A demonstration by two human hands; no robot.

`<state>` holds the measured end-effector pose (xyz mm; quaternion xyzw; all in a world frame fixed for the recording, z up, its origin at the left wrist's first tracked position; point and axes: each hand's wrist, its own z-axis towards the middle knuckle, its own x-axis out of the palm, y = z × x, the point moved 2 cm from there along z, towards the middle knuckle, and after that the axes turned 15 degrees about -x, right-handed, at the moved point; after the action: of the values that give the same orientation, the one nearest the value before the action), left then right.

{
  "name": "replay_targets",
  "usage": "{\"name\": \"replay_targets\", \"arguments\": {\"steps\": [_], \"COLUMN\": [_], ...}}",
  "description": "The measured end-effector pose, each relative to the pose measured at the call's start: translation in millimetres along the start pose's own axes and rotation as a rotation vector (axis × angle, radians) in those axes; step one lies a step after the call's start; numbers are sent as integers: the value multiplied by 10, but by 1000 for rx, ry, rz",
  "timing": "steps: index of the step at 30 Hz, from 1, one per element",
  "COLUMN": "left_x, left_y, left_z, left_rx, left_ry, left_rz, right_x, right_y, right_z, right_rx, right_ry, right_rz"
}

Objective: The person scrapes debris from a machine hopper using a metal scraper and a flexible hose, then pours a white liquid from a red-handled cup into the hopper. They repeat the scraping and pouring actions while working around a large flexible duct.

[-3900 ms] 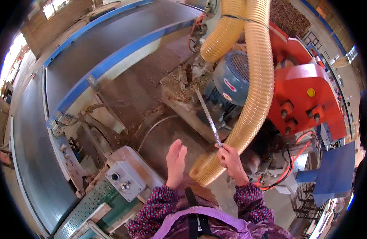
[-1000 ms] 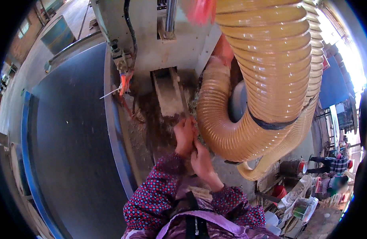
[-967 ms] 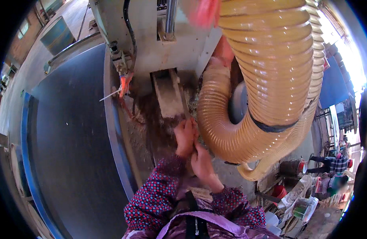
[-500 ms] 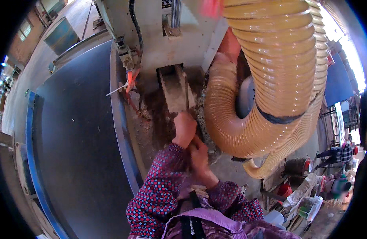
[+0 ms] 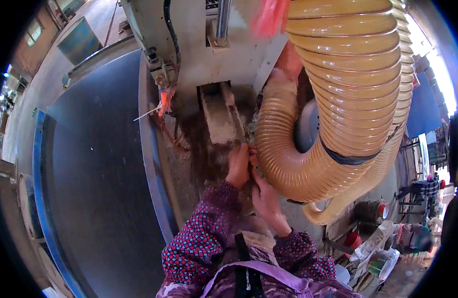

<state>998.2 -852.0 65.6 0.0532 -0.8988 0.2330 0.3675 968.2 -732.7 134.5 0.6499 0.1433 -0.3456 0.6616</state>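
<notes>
pressing both hands against ribbed yellow hose.

Left hand: reached up beside the ribbed yellow hose, fingers against the dusty machine base.
Right hand: lay just below, touching the hose.
Dark belt: stretched on the left.

Daylight is flooding in from the upper right, glaring white along that edge and washing out the top of the big yellow hose. The dark table is staying dim and flat, with only a soft sheen. Deep shadow is sitting in the machine's recess — where the hands are meeting. Straight edges are bowing toward the black rim, and a red blur at the top is smearing — out of focus.
</notes>
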Motion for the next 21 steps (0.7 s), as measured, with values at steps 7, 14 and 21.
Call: {"name": "replay_targets", "arguments": {"steps": [7,14,21], "left_x": [-37,-234,-110], "left_y": [-18,306,286], "left_z": [229,313,313], "left_rx": [-48,299,283], "left_ry": [-268,-517,-460], "left_rz": [281,657,728], "right_x": [340,576,763], "right_y": [-225,-437,-806], "right_z": [47,5,-164], "right_rx": [3,54,-65], "right_ry": [-182,-304,-294], "right_rz": [120,131,82]}}
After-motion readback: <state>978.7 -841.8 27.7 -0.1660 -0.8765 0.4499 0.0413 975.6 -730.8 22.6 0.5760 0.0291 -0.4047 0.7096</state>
